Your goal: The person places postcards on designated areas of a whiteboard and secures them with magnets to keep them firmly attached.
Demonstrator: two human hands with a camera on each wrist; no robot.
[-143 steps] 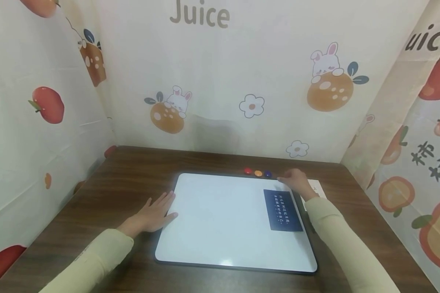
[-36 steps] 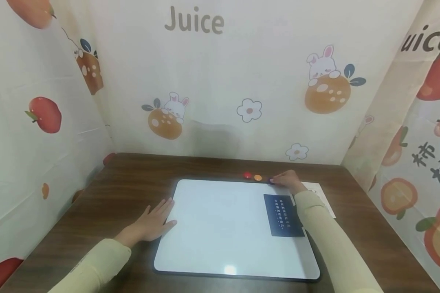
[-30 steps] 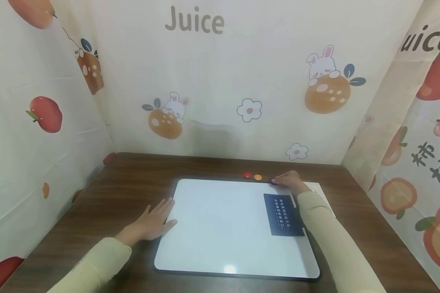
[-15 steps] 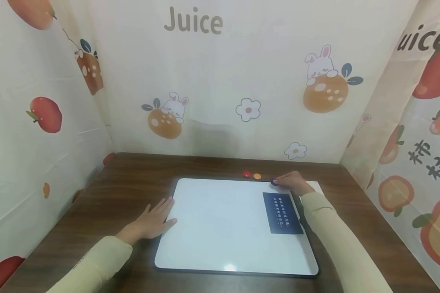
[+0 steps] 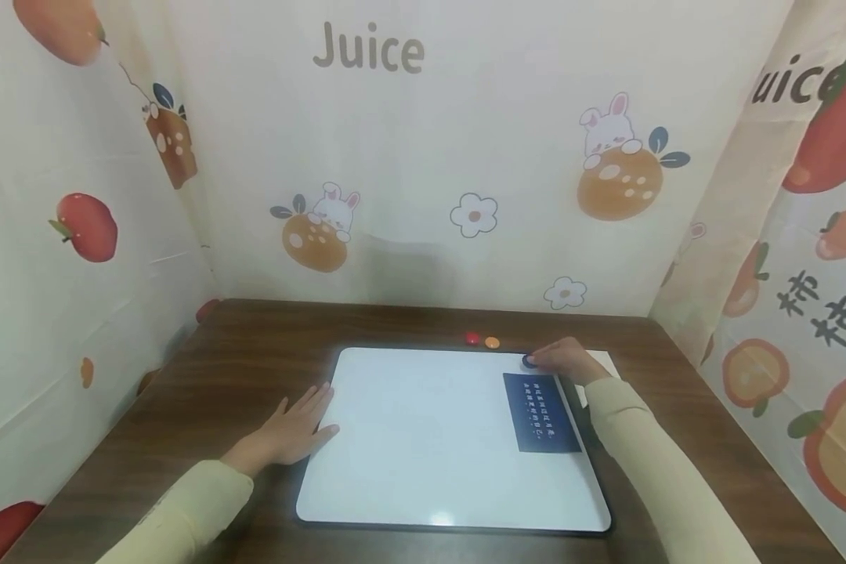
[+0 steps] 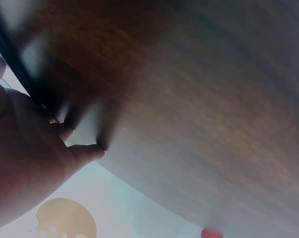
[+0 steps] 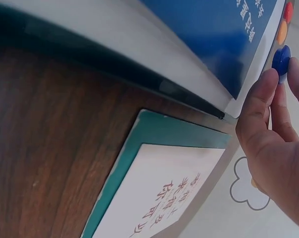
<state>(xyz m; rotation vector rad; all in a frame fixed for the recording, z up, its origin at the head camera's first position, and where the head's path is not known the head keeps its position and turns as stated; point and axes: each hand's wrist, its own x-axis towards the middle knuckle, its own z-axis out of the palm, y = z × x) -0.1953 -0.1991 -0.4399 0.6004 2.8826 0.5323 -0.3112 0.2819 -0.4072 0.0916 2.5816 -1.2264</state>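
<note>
A whiteboard [image 5: 409,439] with a dark rim lies on the wooden table. My left hand [image 5: 292,429] rests with fingers spread on its left edge. Between thumb and fingers, my right hand [image 5: 566,360] pinches a round blue magnet [image 7: 281,60], held near the board's top right corner. Just below this magnet in the head view, a dark blue card [image 5: 541,413] with white writing lies on the right part of the board. One red magnet [image 5: 472,338] and one orange magnet [image 5: 492,342] sit on the table behind the top edge.
To the right of the board lies a white card with a green border [image 7: 179,183], partly hidden by the right arm in the head view. Fruit-printed curtains [image 5: 409,157] enclose the table at the back and both sides.
The blue magnet, earlier beside the orange one on the table, is now pinched by my right hand and has come over the board's top edge near the card. My left hand stays put.
</note>
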